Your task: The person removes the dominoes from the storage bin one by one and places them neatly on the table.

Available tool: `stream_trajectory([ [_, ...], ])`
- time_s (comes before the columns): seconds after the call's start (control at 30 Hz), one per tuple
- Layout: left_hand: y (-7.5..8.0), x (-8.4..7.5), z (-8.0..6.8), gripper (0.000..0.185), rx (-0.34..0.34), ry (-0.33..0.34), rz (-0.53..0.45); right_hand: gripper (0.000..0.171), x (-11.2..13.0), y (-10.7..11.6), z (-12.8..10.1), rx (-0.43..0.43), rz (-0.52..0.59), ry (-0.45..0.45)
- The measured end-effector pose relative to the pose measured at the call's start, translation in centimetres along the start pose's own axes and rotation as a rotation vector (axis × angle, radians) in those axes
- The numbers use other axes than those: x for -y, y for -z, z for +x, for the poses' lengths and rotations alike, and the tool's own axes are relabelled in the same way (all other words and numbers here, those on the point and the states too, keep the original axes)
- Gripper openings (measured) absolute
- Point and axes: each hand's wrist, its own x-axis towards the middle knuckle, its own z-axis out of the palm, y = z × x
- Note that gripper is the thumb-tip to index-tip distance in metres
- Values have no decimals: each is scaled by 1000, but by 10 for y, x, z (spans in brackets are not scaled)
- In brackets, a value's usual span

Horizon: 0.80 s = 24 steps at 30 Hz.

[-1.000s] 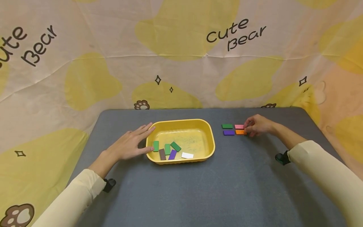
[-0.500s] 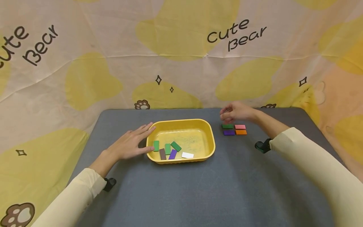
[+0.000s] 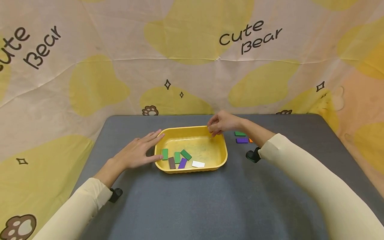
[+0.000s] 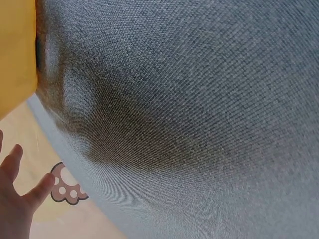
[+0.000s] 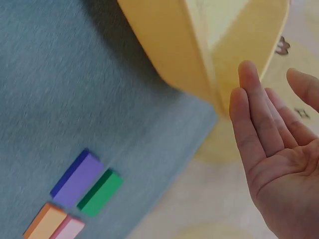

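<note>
My left hand [image 3: 138, 151] rests at the left rim of a yellow tray [image 3: 192, 169], fingers spread and nearly straight. Over the tray's back right corner hovers my right hand [image 3: 223, 121]; the right wrist view shows its fingers loosely bent, with nothing between thumb and fingertips. Inside the tray lie several small flat rectangular blocks: a brown block [image 3: 172, 163], a purple block [image 3: 182, 163], a white block [image 3: 198, 164] and three green ones, including a green block [image 3: 165, 154] beside my left thumb.
Right of the tray, four-sided blocks lie grouped on the grey table: green [image 5: 100, 192], purple [image 5: 77, 178], orange [image 5: 46, 222] and pink [image 5: 70, 228]. My right forearm hides the pink one in the head view. A patterned cloth [image 3: 192, 50] hangs behind the table.
My right hand has left the pink and orange blocks and moved left, across the green one, to the tray's back right corner. The left hand and the blocks in the tray stay put.
</note>
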Motion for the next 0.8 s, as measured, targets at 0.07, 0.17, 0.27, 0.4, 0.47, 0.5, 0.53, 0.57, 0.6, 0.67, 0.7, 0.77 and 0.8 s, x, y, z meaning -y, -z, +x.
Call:
stream_trajectory([
  [0.07,0,0,0,87,2,2,2,35,3,-6,4,21,-8,9],
  [0.17,0,0,0,87,5,4,7,33,8,-14,9,58,-21,7],
  [0.27,0,0,0,87,6,3,9,32,13,-21,15,90,-38,-15],
  [0.4,0,0,0,87,2,0,6,32,20,-28,23,128,-61,-33],
  [0.47,0,0,0,87,0,0,4,32,23,-31,26,139,-62,-36],
  [0.5,0,0,0,87,-1,0,3,31,24,-33,27,145,-59,-37],
  [0.53,0,0,0,87,-1,0,3,31,26,-35,29,149,-59,-37],
  [0.57,0,0,0,87,-2,0,2,30,27,-37,31,152,-60,-39],
  [0.6,0,1,0,87,-4,0,2,30,29,-39,32,153,-63,-40],
  [0.67,0,1,0,87,-7,-1,-1,31,31,-43,35,161,-66,-42],
  [0.7,0,1,0,87,-8,0,1,32,32,-45,37,163,-66,-43],
  [0.77,0,0,0,87,-5,5,0,35,34,-50,40,168,-58,-51],
  [0.8,0,0,1,87,-1,9,1,35,35,-52,41,170,-50,-56],
])
